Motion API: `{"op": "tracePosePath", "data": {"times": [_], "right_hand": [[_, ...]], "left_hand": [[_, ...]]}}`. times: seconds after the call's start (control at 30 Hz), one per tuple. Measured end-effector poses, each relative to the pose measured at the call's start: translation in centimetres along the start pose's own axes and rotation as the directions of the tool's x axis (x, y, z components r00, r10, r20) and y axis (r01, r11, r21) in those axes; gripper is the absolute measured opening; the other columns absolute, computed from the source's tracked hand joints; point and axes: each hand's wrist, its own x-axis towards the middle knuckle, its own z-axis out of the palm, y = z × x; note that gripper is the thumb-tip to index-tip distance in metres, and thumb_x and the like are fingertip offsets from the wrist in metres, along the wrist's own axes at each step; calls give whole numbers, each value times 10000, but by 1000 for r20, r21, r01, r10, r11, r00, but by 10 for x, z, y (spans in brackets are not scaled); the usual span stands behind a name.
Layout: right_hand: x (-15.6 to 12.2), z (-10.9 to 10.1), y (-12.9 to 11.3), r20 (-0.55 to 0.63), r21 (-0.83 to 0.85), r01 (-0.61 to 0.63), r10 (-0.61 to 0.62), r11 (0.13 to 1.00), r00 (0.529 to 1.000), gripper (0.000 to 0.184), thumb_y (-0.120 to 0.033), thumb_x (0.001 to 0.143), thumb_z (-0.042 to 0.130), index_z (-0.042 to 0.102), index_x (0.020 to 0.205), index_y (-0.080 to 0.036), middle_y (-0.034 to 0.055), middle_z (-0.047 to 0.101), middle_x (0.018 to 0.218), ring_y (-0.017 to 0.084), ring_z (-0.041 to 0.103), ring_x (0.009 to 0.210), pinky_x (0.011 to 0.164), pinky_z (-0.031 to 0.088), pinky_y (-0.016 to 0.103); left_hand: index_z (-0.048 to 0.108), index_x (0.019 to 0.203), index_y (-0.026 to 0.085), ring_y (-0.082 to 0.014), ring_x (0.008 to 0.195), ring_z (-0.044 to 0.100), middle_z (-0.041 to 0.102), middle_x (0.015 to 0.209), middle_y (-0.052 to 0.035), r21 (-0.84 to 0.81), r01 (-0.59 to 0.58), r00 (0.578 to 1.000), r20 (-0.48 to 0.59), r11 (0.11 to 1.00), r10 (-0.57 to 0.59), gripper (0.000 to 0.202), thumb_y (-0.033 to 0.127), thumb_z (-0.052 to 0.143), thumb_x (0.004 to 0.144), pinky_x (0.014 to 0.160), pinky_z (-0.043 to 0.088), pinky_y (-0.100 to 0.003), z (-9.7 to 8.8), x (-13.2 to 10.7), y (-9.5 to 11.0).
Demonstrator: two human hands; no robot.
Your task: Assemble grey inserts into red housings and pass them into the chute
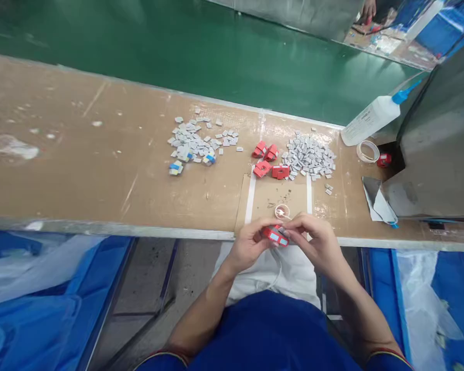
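My left hand [248, 246] is closed around the side of a small red plastic piece [272, 235] with pale blue, window-like patches, held just off the table's front edge. At the piece's right end my right hand [319, 241] is closed in a pinch; a small dark bit shows by the fingertips, too small to name. Right behind the piece stands a small round cup [282, 211] with a white stick or nozzle over it. Further back sit several red plastic pieces [262, 168] beside a heap of small grey-white tiles [310, 156].
To the left lies another heap of small white tiles [189, 138] with several blue-and-yellow pieces [175, 167]. At the right are a white bottle with a blue nozzle [373, 121], a tape roll [367, 152] and a grey box [441, 134]. A green surface [178, 51] runs behind the table; blue bins flank my legs.
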Motion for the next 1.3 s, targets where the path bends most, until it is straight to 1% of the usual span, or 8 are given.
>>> {"op": "tracePosePath", "data": {"times": [0.2, 0.5, 0.63, 0.73, 1.0, 1.13, 1.23, 1.3], "right_hand": [[2, 2, 0, 8, -54, 14, -14, 998, 1000, 84, -174, 1003, 663, 691, 935, -215, 3, 632, 836, 131, 576, 722, 658, 437, 247], [5, 12, -12, -12, -147, 111, -114, 983, 993, 170, -114, 1024, 586, 597, 873, -192, -1, 503, 818, 127, 524, 710, 638, 409, 242], [5, 8, -13, 99, -182, 179, -164, 967, 982, 159, -116, 1044, 549, 584, 908, -190, 6, 501, 833, 135, 503, 726, 644, 395, 253], [2, 7, -10, 120, -204, 229, -208, 952, 971, 140, -133, 1051, 554, 590, 929, -191, 8, 511, 843, 136, 501, 739, 665, 403, 260], [-6, 9, -11, -34, 17, 131, -131, 991, 991, 98, -107, 990, 659, 657, 952, -198, 7, 631, 867, 120, 613, 768, 693, 485, 232], [-7, 8, -14, -59, 19, 75, -74, 997, 996, 80, -134, 985, 687, 684, 951, -207, 11, 691, 873, 127, 640, 769, 686, 502, 237], [-10, 13, -14, -121, 24, 49, -46, 998, 992, 66, -150, 982, 699, 688, 962, -212, 12, 704, 878, 130, 648, 760, 674, 506, 240], [-14, 18, -14, -163, -9, 88, -88, 996, 983, 81, -130, 991, 674, 676, 988, -211, 20, 683, 898, 135, 644, 783, 692, 508, 250]], "left_hand": [[809, 1160, 200, -199, 857, 780, 832, 993, -90, 26, 35, 999, 37, 999, -36, 422, 425, 886, 810, 795, 617, -253, -4, 0, 0], [801, 1182, 191, -157, 708, 789, 844, 919, -84, 132, -135, 991, 40, 982, 130, 304, 303, 811, 900, 701, 635, -204, -8, 2, 7], [792, 1217, 215, -167, 795, 818, 844, 1029, -98, 176, -223, 972, 108, 959, 206, 281, 243, 766, 938, 746, 649, -196, -14, 2, 13], [790, 1218, 216, -198, 924, 827, 832, 1105, -107, 244, -280, 955, 172, 928, 243, 272, 224, 747, 950, 828, 661, -224, -19, 3, 18], [724, 1323, 207, -214, 1091, 794, 808, 1198, -119, 374, -393, 906, 316, 840, 283, 354, 224, 722, 970, 958, 641, -252, -21, 6, 38], [696, 1347, 214, -187, 1006, 815, 819, 1164, -106, 439, -406, 907, 300, 802, 295, 399, 269, 746, 955, 882, 652, -213, -19, 5, 40], [684, 1362, 215, -207, 1059, 803, 813, 1174, -124, 433, -466, 883, 278, 771, 378, 417, 282, 741, 955, 926, 653, -252, -17, 2, 36], [665, 1387, 207, -213, 1101, 790, 800, 1206, -142, 413, -484, 874, 268, 771, 405, 426, 260, 721, 968, 943, 652, -265, -15, 1, 33]]}}
